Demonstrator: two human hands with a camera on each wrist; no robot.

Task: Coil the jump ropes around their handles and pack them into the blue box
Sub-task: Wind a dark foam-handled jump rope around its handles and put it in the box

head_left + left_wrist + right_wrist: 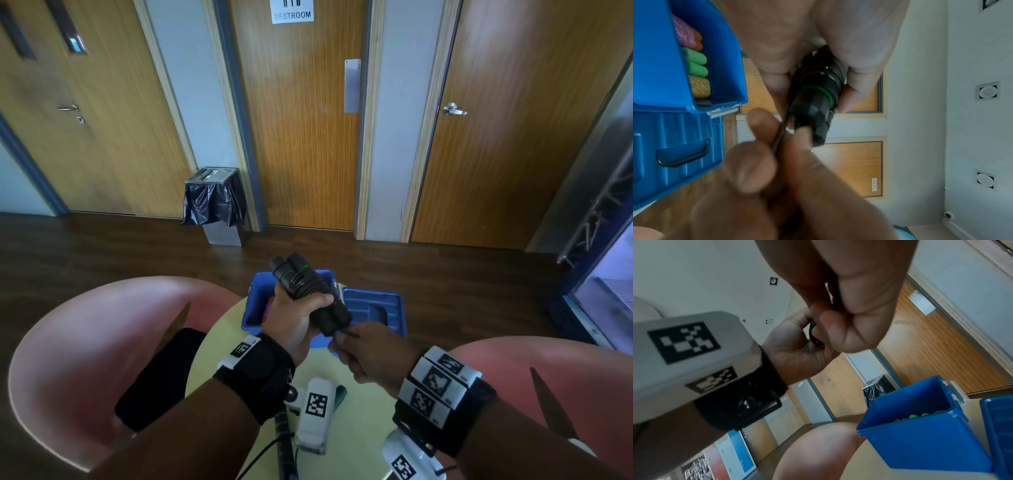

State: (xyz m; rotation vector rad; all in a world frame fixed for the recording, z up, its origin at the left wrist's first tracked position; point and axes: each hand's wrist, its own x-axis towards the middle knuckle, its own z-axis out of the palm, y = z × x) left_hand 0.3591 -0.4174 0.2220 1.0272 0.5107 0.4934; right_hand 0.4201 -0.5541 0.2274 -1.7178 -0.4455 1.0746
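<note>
Beneath both hands sits a round pale table (346, 375), flanked by pink chairs (85, 346). Just beyond the hands on it stands the blue box (255, 308), its lid (373, 308) lying open to the right, coloured handles (696, 63) inside. The left hand (294, 317) wraps its fingers around the black jump rope handles (308, 291), cord coiled about them, held above the box. The right hand (371, 351) pinches the loose cord end (780, 138) at the handles' near tip.
</note>
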